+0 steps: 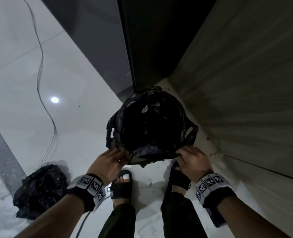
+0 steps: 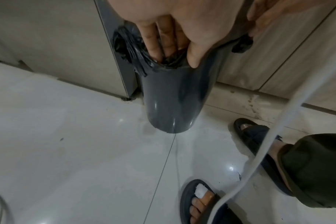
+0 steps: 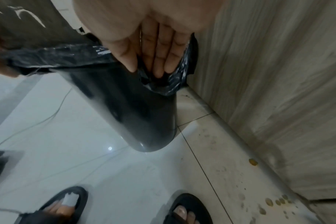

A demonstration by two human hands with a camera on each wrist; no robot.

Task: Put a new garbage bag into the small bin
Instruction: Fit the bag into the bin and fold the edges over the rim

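Pinching bag (image 1: 150,124) edge at bin (image 2: 175,97) rim: left hand (image 1: 108,163) grip on near-left side; right hand (image 1: 193,160) grip on near-right; bag lines bin on floor (image 1: 30,83), just ahead of both grips.

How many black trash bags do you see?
2: one garbage bag lining the small bin, held by both hands; one filled bag on the floor, left. Others may be hidden.
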